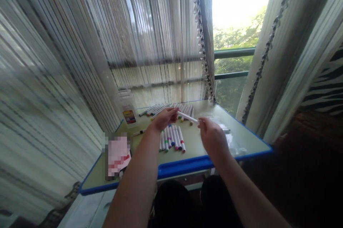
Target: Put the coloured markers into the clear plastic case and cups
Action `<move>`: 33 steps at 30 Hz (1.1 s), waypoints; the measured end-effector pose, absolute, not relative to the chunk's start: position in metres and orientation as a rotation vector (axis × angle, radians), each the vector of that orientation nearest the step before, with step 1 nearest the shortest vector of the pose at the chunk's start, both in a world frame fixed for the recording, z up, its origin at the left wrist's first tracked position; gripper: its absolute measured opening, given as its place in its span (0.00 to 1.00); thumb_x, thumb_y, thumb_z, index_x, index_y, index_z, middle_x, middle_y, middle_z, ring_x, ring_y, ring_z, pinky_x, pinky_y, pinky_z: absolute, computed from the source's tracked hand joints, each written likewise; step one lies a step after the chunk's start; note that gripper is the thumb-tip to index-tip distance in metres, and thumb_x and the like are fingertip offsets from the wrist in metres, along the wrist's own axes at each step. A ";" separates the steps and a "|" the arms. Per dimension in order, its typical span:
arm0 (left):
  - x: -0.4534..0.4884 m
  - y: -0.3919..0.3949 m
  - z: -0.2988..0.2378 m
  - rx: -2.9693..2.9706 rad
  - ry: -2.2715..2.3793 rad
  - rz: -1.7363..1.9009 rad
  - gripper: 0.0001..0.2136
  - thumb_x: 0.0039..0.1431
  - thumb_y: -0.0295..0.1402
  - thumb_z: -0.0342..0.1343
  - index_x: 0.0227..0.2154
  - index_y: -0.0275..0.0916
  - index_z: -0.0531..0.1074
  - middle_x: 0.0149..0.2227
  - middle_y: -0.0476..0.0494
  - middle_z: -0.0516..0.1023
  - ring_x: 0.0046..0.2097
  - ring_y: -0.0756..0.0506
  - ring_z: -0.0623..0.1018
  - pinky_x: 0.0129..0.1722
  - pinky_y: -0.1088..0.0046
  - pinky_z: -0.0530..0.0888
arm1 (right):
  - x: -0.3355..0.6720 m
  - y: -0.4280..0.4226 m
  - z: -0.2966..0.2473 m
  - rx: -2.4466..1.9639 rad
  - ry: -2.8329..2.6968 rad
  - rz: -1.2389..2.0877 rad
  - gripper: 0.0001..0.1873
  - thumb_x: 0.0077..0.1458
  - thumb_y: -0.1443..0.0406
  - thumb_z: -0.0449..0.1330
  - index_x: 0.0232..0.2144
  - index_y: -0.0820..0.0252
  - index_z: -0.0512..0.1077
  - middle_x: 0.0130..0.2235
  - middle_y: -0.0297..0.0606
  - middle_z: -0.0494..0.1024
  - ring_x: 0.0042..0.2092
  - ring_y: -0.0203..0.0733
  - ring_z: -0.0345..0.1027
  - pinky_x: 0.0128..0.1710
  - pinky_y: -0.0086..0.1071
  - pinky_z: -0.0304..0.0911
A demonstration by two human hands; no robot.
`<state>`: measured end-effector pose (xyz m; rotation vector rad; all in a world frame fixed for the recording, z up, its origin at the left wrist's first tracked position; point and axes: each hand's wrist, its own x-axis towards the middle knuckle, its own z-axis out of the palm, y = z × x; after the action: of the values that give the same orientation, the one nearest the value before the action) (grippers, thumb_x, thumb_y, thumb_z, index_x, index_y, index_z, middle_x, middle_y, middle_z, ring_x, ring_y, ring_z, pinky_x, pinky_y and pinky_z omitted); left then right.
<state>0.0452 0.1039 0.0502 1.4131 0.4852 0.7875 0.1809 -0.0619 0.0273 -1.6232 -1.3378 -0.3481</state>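
Note:
A white marker is stretched between my two hands above the table. My left hand is closed on its left end, and the fingers of my right hand pinch its right end. Below lies a row of white markers with coloured bands, side by side and partly behind my left forearm. Behind my hands, more white markers are laid out toward the far edge. A single marker lies left of my left wrist.
The table has a blue rim. A clear plastic case with a label stands at the back left. A blurred-out pink item lies at the front left, clear plastic packaging at the right. Curtains hang behind the table.

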 end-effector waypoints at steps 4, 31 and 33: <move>0.040 0.100 0.057 1.345 0.423 0.779 0.12 0.47 0.35 0.62 0.34 0.33 0.75 0.22 0.50 0.71 0.25 0.54 0.71 0.25 0.79 0.65 | 0.173 -0.059 0.031 -1.470 -1.151 -0.146 0.17 0.62 0.59 0.46 0.32 0.60 0.70 0.25 0.36 0.76 0.28 0.39 0.69 0.29 0.30 0.57; 0.041 0.099 0.056 1.263 0.444 0.837 0.10 0.45 0.33 0.64 0.29 0.35 0.72 0.23 0.52 0.70 0.24 0.56 0.70 0.23 0.80 0.64 | 0.143 -0.039 -0.018 -1.230 -0.883 0.673 0.27 0.53 0.45 0.50 0.33 0.64 0.73 0.21 0.36 0.74 0.18 0.34 0.60 0.18 0.28 0.53; 0.040 0.101 0.054 1.269 0.454 0.852 0.10 0.45 0.34 0.65 0.27 0.35 0.71 0.23 0.52 0.70 0.24 0.56 0.71 0.24 0.81 0.64 | 0.143 -0.037 -0.019 -1.193 -0.886 0.733 0.26 0.50 0.48 0.56 0.42 0.63 0.69 0.25 0.36 0.76 0.20 0.34 0.62 0.19 0.27 0.55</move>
<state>0.0403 0.1011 0.0538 1.2695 0.4544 0.8518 0.1429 -0.0369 -0.0189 -1.1932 -0.8858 0.7327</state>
